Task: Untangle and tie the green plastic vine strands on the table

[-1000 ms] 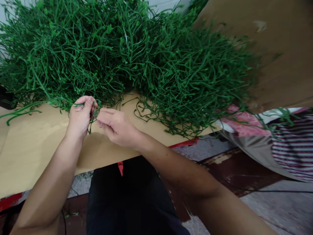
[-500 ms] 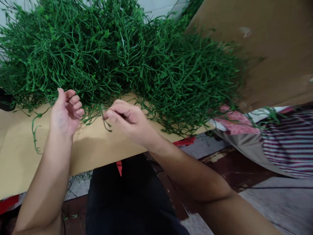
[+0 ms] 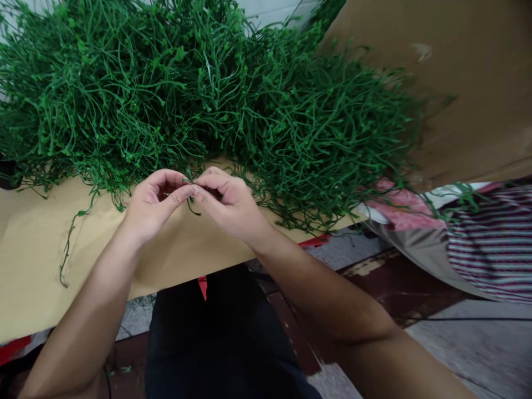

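Note:
Both my hands meet at the front edge of a big heap of green plastic stems [image 3: 174, 83]. Between their fingertips is one short green plastic stem [image 3: 192, 206], its lower end curling down below the fingers. My left hand [image 3: 155, 205] pinches it with thumb and forefinger. My right hand [image 3: 226, 205] pinches the same stem from the other side, its thumb touching the left thumb. The fingers hide most of the stem. Left of my left hand, a chain of linked green stems [image 3: 72, 233] trails from the heap onto the tan board [image 3: 37, 244].
A large brown cardboard sheet [image 3: 469, 94] leans at the right. Below it lie pink and white cloth [image 3: 403, 205] and striped fabric [image 3: 490, 244]. Red strips [image 3: 202, 287] hang under the board's front edge. A dark object [image 3: 8, 172] sits at the far left.
My left hand has moved right from its loosely curled pose and now pinches the stem that my right hand holds. The trailing chain has shifted slightly right and hangs straighter.

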Available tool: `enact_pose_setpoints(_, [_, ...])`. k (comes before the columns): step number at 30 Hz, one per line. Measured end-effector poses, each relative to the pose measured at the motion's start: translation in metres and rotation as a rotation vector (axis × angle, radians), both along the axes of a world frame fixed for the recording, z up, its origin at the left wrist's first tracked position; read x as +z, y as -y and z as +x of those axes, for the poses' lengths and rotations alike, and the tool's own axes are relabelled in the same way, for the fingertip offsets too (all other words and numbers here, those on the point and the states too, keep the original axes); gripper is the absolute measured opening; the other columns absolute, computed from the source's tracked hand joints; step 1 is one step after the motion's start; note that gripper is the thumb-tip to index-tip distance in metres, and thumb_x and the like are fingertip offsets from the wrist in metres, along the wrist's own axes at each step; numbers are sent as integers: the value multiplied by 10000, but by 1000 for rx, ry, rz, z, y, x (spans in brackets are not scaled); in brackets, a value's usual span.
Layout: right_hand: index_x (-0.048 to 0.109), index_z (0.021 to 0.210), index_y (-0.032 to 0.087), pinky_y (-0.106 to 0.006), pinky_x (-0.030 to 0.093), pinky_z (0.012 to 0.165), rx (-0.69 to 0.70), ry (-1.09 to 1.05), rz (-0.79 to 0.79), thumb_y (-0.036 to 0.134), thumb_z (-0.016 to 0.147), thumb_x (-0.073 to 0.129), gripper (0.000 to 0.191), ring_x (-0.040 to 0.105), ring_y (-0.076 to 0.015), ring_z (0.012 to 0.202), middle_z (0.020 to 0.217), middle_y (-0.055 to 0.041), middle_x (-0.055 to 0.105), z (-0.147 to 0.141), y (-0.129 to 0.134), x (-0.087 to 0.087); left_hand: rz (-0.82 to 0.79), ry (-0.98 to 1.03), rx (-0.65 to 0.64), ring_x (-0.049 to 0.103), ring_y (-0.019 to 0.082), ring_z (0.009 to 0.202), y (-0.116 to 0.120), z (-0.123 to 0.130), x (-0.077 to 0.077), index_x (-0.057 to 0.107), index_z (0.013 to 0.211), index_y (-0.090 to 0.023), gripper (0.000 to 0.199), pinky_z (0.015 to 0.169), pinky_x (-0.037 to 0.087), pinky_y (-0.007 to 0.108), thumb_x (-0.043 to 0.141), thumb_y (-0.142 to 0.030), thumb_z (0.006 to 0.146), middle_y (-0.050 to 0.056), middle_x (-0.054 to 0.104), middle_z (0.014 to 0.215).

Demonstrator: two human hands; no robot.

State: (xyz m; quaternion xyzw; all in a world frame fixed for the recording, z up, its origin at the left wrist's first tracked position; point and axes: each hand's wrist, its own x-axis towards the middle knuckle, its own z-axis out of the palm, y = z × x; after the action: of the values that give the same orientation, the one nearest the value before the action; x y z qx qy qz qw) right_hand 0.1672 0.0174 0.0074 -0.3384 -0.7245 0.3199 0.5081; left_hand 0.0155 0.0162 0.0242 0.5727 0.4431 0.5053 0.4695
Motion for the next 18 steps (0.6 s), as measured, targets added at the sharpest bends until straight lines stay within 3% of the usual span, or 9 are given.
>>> enact_pose_setpoints(7, [617,756,134,-232,422,625,42,-1,-56,286,883,461,253,523,-87,692,721,-21,588,3,-3,-3,29,-50,48,509,83,579,0,-2,-2,593,685,-175,279,541,407,203,762,-384,611,-19,572,616])
enact_pose_setpoints(11, [659,730,137,-236,406,571,-32,85,54,273,845,525,223,528,-81,640,671,-20,602,22,-9,15,87,-156,41,491,88,575,5,-1,-2,604,689,-171,258,525,380,211,695,-413,690,-3,577,625])
enact_pose_setpoints(14, [711,722,140,-269,386,573,-244,155,118,257,814,548,221,573,-81,654,696,-52,667,59,-25,48,133,-222,50,497,99,589,5,-5,-3,608,696,-173,234,544,382,226,617,-397,765,11,586,644])
enact_pose_setpoints(16, [735,794,99,-331,355,598,-590,234,198,268,815,519,275,601,-104,706,750,-92,696,93,-41,70,154,-269,68,495,107,589,6,-9,-2,607,701,-178,214,548,381,237,600,-378,777,11,580,648])
enact_pose_setpoints(18, [734,821,77,-421,300,644,-815,440,255,346,795,523,343,609,-191,855,806,-113,706,126,-57,85,213,-351,109,491,114,597,10,-13,1,614,712,-186,182,551,378,246,597,-354,779,11,580,671])
